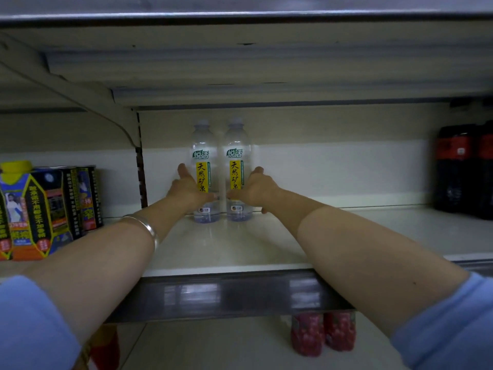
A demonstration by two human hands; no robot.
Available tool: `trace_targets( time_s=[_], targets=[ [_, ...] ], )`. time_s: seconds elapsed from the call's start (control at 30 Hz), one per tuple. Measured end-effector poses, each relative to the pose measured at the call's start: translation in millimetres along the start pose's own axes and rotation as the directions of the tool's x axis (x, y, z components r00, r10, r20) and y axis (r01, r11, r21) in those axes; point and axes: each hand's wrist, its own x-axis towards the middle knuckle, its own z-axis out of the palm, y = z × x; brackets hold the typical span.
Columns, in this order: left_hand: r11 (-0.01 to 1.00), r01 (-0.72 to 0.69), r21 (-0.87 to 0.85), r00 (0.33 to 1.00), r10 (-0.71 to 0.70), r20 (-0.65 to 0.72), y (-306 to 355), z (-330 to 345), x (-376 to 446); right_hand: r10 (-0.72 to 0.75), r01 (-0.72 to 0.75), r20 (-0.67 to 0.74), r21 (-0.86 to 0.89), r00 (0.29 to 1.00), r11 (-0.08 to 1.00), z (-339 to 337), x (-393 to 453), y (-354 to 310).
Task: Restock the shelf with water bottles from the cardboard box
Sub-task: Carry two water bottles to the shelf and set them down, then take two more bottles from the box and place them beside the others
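Clear water bottles (220, 172) upright, side by side, between both hands, left hand (186, 189) and right hand (256, 189) each gripping one.

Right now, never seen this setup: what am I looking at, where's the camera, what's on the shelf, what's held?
There is no robot here, only a person's two bare arms. The single picture comes from a wide-angle camera worn on the person's head, looking forward into a shop shelf. Two clear water bottles stand upright side by side at the back: the left bottle and the right bottle. The left hand is around the left bottle and the right hand is around the right bottle, low on their labels. Both bottles appear to rest on the shelf. To the left stand colourful drink cartons, to the right dark bottles, and red bottles sit on the shelf below. The cardboard box is not in view.
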Motion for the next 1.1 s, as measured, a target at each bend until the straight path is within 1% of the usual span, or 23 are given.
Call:
trace_targets(
  time_s=[0.17,0.27,0.4,0.53,0.7,0.77,0.87,1.0,1.1],
  targets=[
    [1.000,0.017,0.023,0.998,-0.016,-0.067,5,-11,4,-0.015,0.017,0.056,-0.033,0.998,0.999,-24,-32,-15],
    [0.999,-0.007,0.046,0.995,0.011,-0.095,12,-12,0,-0.060,0.061,0.059,-0.021,0.996,0.998,-36,-59,-18],
    [0.997,-0.037,0.067,0.993,0.044,-0.113,24,-11,-10,-0.067,0.066,-0.012,-0.013,0.998,0.998,-50,-88,-19],
    [0.996,-0.051,0.073,0.986,0.062,-0.156,33,-15,-21,-0.060,0.069,-0.119,0.070,0.991,0.995,-59,-108,-18],
    [0.996,-0.084,-0.035,0.984,0.077,-0.160,33,-22,-33,-0.049,0.086,-0.222,0.159,0.974,0.984,-59,-136,-12],
    [0.989,-0.121,-0.089,0.980,0.104,-0.171,36,-23,-39,-0.037,0.085,-0.248,0.188,0.968,0.979,-58,-148,-11],
    [0.964,-0.220,-0.150,0.964,0.192,-0.184,45,-26,-50,-0.032,0.093,-0.297,0.192,0.954,0.977,-56,-168,-6],
    [0.897,-0.387,-0.215,0.911,0.335,-0.242,54,-32,-67,-0.038,0.099,-0.349,0.158,0.936,0.982,-59,-193,1],
    [0.845,-0.464,-0.264,0.884,0.425,-0.194,59,-38,-73,-0.030,0.085,-0.369,0.133,0.929,0.988,-64,-209,4]
  ],
)
